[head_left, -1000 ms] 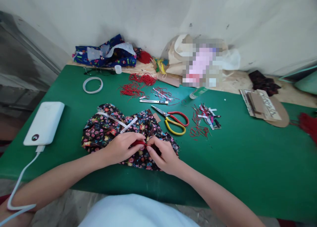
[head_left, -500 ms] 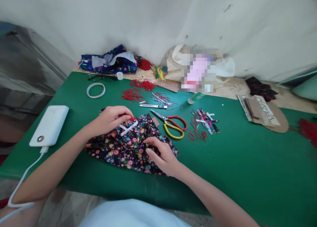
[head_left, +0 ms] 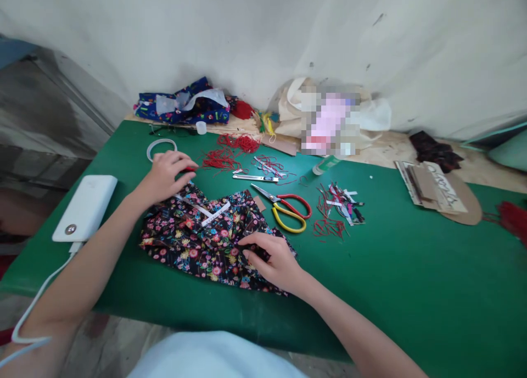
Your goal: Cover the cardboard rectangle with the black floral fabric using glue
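A black floral cloth [head_left: 185, 240] lies crumpled in front of me, with narrow white strips [head_left: 216, 213] on it. My left hand [head_left: 162, 177] is over the cloth's far left corner, close to the white tape roll [head_left: 150, 147]. Between its thumb and fingers shows a small red piece [head_left: 190, 169], whose kind I cannot make out. At the cloth's right side rests my right hand [head_left: 274, 260], thumb and forefinger apart and nothing between them. Scissors [head_left: 284, 205] with one red and one yellow handle lie beyond the right hand, beside the cloth.
A utility knife [head_left: 255, 178], red thread piles [head_left: 222, 159] and mixed scraps [head_left: 341, 202] lie farther back. The white power bank [head_left: 84, 207], with its cable, is at left. Cardboard pieces [head_left: 432, 188] sit at right, and folded blue cloth [head_left: 181, 103] by the wall.
My left hand has left the right hand and the cloth's middle, moving far and left with the red piece. My right hand has stayed by the cloth, its fingers now apart.
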A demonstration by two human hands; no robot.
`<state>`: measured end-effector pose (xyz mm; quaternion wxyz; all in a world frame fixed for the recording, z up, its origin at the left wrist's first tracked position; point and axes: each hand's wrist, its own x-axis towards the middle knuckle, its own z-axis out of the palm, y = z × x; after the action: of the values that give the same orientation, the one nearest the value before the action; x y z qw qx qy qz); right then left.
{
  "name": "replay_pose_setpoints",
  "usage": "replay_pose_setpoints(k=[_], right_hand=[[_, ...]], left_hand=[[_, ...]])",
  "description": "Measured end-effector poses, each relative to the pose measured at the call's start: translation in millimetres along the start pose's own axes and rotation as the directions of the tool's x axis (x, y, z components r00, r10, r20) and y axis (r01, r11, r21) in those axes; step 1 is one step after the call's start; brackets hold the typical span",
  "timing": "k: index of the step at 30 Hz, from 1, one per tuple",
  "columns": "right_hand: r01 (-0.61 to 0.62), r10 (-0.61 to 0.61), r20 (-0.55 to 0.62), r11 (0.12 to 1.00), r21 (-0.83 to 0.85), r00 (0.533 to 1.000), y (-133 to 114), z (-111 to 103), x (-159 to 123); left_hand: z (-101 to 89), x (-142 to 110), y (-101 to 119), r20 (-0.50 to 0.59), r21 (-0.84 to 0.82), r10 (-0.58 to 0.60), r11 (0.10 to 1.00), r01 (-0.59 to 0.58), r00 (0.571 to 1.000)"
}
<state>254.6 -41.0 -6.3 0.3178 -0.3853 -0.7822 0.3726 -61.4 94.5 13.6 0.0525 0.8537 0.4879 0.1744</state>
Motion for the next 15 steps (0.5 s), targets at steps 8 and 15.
replay_pose_setpoints(k=[8, 15], right_hand=[[0.039, -0.031, -0.163, 0.998, 0.046, 0.986, -2.0, -13.8, 2.3], [-0.217, 0.305, -0.331, 0.936, 0.279, 0.893, 3.2, -34.6, 1.8]], left_hand=[[13.1, -12.9, 78.8, 0.461, -0.264, 0.363, 0.927, -0.265, 0.810], [-30.6, -8.3, 39.8, 0.480, -0.616, 0.304, 0.785, 0.069, 0.823]])
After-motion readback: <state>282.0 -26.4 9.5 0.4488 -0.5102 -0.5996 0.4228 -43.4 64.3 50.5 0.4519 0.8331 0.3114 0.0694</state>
